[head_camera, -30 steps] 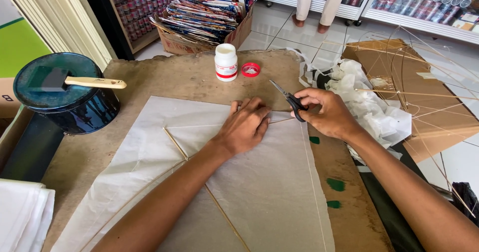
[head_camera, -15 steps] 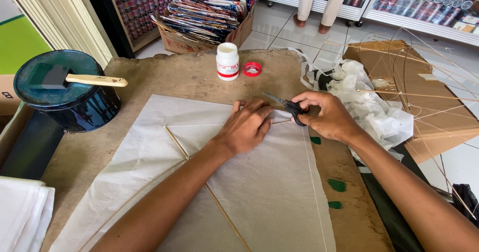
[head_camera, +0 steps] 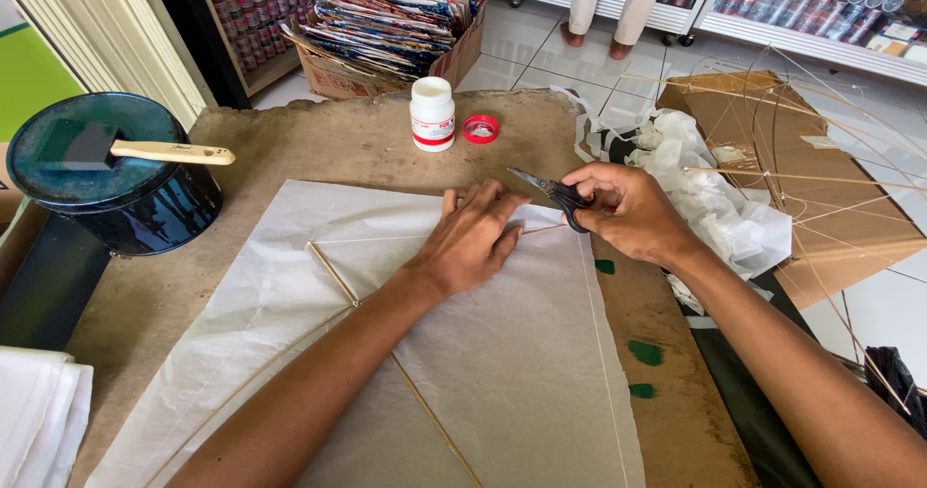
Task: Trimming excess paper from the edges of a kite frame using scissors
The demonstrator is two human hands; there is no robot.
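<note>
Black-handled scissors [head_camera: 550, 194] are in the right hand [head_camera: 628, 213], fingers closed through the loops, blades slightly parted and pointing left over the top corner of the sheet. The left hand [head_camera: 473, 237] lies flat and open, palm down, pinning the white paper sheet [head_camera: 521, 372] just beside the blades. The hands are close together but not touching.

The sheet is spread on the worn brown table [head_camera: 319, 145], filling most of the near half. Thin bamboo sticks [head_camera: 333, 274] lie on it: a straight spine running down and a bowed cross-piece. It reads as a kite being covered. A thin thread seems to run along the sheet's right edge, hard to be sure at this size.

Step in hand, as I judge it: trimming paper or thread at the top corner where the spine ends. A cut here calls for the left palm keeping the sheet taut and the blade tips staying clear of the stick and the fingers.

Further out:
- white glue bottle [head_camera: 432, 113], uncapped, with its red cap [head_camera: 481, 129] beside it, at the far edge
- dark blue tin [head_camera: 145, 203] at left, wooden-handled brush [head_camera: 164, 150] resting across its lid
- crumpled white scraps [head_camera: 715, 208] right of the right hand
- bare bamboo frames [head_camera: 821, 189] on cardboard on the floor
- cardboard box of printed packets [head_camera: 386, 25] behind the table
- another person's legs [head_camera: 608, 0] at the top edge
</note>
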